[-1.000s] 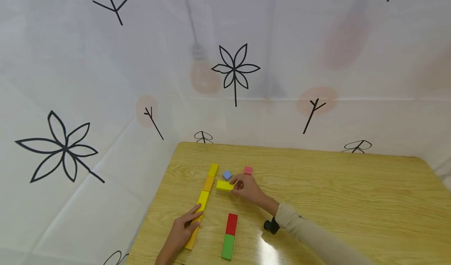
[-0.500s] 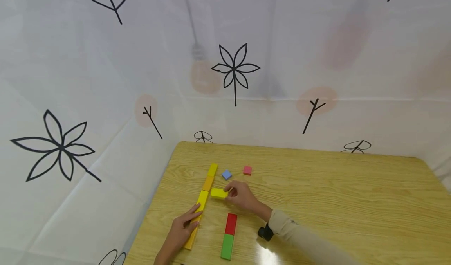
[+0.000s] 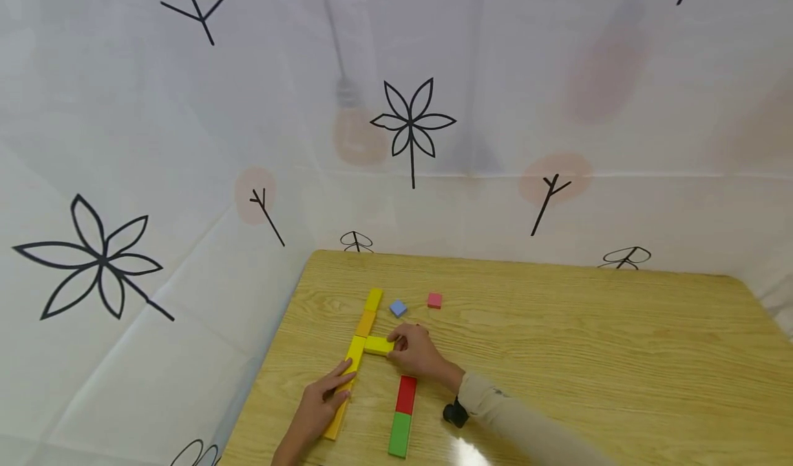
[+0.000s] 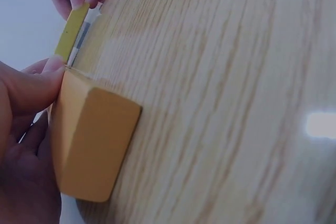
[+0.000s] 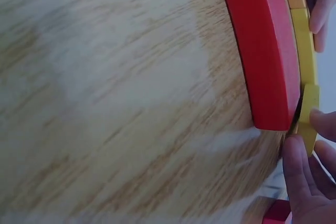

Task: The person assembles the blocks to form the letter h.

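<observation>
On the left of the table, yellow and orange blocks lie end to end in a slanting row, with an orange block (image 3: 365, 323) in its upper part. My left hand (image 3: 319, 405) rests along the lower row, its thumb and fingers gripping the blocks' sides; the left wrist view shows it at the near orange block (image 4: 100, 140). My right hand (image 3: 418, 351) pinches the right end of a yellow block (image 3: 378, 345), whose left end meets the row's side, roughly at right angles. That block is also pinched between thumb and fingers in the right wrist view (image 5: 310, 114).
A red block (image 3: 406, 394) and a green block (image 3: 400, 434) lie end to end right of the row. Beyond my right hand are a blue block (image 3: 398, 308) and a pink block (image 3: 435, 301). Patterned white cloth hangs behind the table (image 3: 588, 342).
My right hand has moved the yellow block toward the near left, from beside the blue block up to the row's side. The left hand has stayed in place on the row.
</observation>
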`<state>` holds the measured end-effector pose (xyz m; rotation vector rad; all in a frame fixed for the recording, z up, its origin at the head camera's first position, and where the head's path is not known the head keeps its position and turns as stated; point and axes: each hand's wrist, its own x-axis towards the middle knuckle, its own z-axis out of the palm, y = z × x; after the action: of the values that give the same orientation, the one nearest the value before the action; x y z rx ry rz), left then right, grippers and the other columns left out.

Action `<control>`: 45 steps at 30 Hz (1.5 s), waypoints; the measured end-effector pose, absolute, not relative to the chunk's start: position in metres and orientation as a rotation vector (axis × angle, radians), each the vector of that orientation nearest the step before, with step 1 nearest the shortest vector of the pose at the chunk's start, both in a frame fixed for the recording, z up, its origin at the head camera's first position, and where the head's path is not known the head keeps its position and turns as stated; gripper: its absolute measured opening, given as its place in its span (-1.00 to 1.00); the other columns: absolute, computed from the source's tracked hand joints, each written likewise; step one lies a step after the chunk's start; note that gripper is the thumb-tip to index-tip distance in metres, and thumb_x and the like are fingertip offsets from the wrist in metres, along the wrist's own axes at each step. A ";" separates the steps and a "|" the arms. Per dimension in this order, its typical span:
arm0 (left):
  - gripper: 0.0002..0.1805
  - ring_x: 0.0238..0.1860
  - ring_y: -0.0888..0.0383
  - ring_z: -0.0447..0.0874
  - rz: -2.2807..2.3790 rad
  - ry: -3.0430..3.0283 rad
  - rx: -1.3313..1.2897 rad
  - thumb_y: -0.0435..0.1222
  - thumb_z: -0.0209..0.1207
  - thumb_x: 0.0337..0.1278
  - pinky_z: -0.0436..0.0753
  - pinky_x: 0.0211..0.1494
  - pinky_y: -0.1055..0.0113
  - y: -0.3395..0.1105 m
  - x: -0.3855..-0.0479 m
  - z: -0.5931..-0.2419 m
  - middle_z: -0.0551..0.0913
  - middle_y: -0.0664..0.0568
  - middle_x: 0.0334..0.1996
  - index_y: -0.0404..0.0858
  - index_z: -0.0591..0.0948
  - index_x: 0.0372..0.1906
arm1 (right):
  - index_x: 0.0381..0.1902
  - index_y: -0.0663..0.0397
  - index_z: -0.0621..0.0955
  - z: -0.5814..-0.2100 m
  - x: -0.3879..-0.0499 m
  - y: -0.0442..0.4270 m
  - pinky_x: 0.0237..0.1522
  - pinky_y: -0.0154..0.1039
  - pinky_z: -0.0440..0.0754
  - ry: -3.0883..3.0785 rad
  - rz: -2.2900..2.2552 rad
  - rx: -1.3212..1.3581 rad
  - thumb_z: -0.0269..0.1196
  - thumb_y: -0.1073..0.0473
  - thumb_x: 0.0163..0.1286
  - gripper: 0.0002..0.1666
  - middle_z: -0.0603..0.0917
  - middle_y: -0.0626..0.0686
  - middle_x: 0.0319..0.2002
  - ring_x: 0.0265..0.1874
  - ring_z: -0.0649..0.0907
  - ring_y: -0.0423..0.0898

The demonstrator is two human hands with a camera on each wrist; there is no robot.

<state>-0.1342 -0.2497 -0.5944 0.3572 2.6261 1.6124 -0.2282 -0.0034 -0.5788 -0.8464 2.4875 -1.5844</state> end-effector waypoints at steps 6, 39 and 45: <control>-0.61 0.34 -0.06 0.24 1.596 2.642 0.383 -0.40 0.20 0.15 0.28 0.24 0.54 -0.248 -0.136 -0.594 0.40 -0.01 0.29 -0.23 0.60 0.12 | -0.25 0.34 0.62 -0.582 -0.230 -0.004 -0.42 -0.36 0.56 2.541 -1.570 -0.818 0.39 0.41 0.08 -0.76 0.62 0.11 -0.41 -0.49 0.57 -0.18; -0.63 0.33 -0.06 0.26 1.611 2.654 0.298 -0.44 0.20 0.13 0.26 0.20 0.61 -0.245 -0.131 -0.589 0.43 -0.06 0.27 -0.26 0.63 0.08 | -0.14 0.24 0.63 -0.567 -0.231 0.014 -0.29 -0.23 0.51 2.783 -1.450 -0.770 0.31 0.45 0.03 -0.65 0.52 0.14 -0.14 -0.28 0.47 -0.05; -0.63 0.33 -0.08 0.25 1.638 2.631 0.317 -0.46 0.20 0.13 0.27 0.19 0.62 -0.246 -0.134 -0.594 0.41 -0.08 0.27 -0.27 0.62 0.09 | -0.14 0.16 0.64 -0.576 -0.236 0.022 -0.26 -0.24 0.56 2.852 -1.381 -0.678 0.35 0.39 0.06 -0.67 0.50 0.11 -0.11 -0.19 0.47 -0.04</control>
<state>-0.1339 -0.2459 -0.5936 0.3174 2.6309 1.6379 -0.2364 0.0223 -0.5759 -0.6779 2.8523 -1.3811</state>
